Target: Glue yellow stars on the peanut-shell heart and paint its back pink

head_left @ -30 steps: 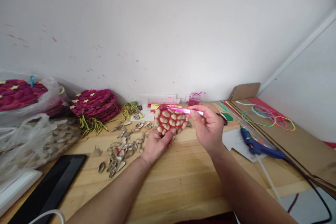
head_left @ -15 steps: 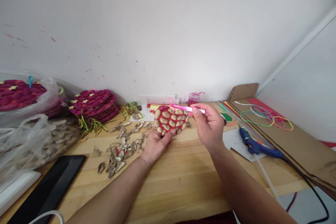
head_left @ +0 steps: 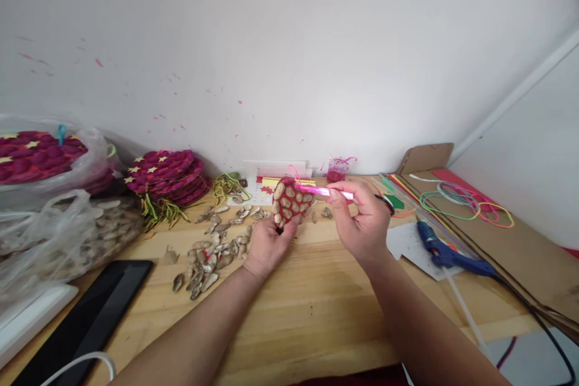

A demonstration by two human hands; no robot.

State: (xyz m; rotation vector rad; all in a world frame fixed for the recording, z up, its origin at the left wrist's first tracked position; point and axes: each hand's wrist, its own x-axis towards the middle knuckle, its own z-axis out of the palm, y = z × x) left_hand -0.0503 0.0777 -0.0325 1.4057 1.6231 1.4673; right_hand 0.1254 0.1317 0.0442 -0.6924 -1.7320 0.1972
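Note:
A red piece covered with peanut shells, with a pink loop at its top, is held up by my left hand, thumb in front at its lower edge. My right hand is closed round a white brush whose pink-stained end touches or nearly touches the top of the piece. Black scissors-like handles show beside the right fingers; whether they are held is unclear. Loose peanut shells lie on the wooden table to the left.
Purple star-topped stacks and a plastic bag of shells stand left, near a black tablet. A cup of pink liquid is by the wall. To the right are a blue glue gun, coloured cords and cardboard.
The shell-covered piece has turned in my left hand and now shows narrower. The brush tip has shifted slightly left over it. The whole view has shifted a little.

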